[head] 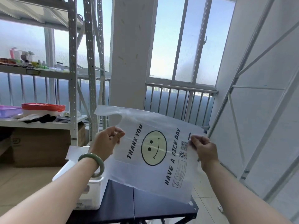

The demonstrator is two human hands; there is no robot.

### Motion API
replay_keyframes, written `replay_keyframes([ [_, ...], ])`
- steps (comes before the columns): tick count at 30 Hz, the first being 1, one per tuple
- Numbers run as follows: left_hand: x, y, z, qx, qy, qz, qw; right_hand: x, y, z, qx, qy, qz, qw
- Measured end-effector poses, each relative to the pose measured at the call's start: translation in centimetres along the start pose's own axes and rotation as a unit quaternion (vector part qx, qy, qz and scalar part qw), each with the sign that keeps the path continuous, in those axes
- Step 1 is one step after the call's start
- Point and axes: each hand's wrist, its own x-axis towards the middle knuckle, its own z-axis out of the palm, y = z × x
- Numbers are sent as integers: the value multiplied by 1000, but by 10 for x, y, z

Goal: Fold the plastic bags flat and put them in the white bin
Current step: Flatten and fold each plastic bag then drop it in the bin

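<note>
Thin translucent plastic, the plastic bag (153, 152) hangs spread flat above and right of the white bin (95, 196), its fine-print labels too blurred to read. The left hand (107, 143) pinches the bag's edge nearest the bin, the right hand (204, 149) the far edge, fingers curled on the film. The left forearm, wearing a smooth green bangle (90, 155), hides much of the boxy, hard-walled bin.

A dark blue surface (150, 206) carries a white bin (94, 194), which stands at its left end.
</note>
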Motion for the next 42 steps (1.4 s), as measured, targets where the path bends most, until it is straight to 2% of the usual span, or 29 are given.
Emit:
replay_keyframes([
  [2,1,-5,-2,49,-13,44,998,1,-1,2,-70,25,-28,997],
  [4,3,-8,-3,107,-46,95,989,-2,-5,5,-203,40,-105,973],
  [6,4,-9,1,164,-81,153,971,-6,-11,13,-289,-26,-179,940],
  [7,5,-7,3,188,-95,182,961,-8,-14,18,-301,-82,-184,932],
  [10,7,2,10,211,-126,251,936,-11,-19,37,-277,-221,-102,929],
  [13,9,7,14,208,-113,309,921,-12,-22,44,-241,-307,-1,921],
  [15,12,11,13,221,-104,334,910,-13,-23,45,-225,-347,27,910],
  [18,17,10,12,245,-93,350,900,-16,-22,45,-178,-339,5,924],
  [21,20,11,7,254,-110,304,912,-12,-19,44,-93,-300,1,949],
  [23,21,15,4,334,-183,219,898,-9,-19,44,-54,-256,3,965],
  [25,22,19,0,401,-271,129,866,-7,-21,44,-30,-209,-11,977],
  [27,23,22,-6,422,-315,97,844,-5,-21,43,-32,-174,-37,984],
  [29,25,18,-13,473,-292,106,825,-2,-20,41,-54,-144,-69,986],
  [30,27,13,-17,483,-253,114,830,-2,-19,40,-60,-129,-85,986],
  [32,28,-3,-20,424,-112,128,889,0,-17,38,-54,-98,-104,988],
  [34,25,-11,-18,267,28,60,961,3,-17,38,-35,-78,-104,991],
  [35,23,-12,-15,162,47,-16,986,5,-17,38,-27,-74,-101,992],
  [36,20,-10,-11,48,26,-101,993,6,-18,39,-17,-75,-96,992],
  [38,13,-12,4,-140,-61,-218,964,7,-19,41,6,-79,-87,993],
  [40,9,-15,18,-213,-129,-274,929,10,-21,42,26,-81,-77,993],
  [42,6,-19,28,-245,-157,-295,910,12,-23,42,39,-85,-67,993],
])
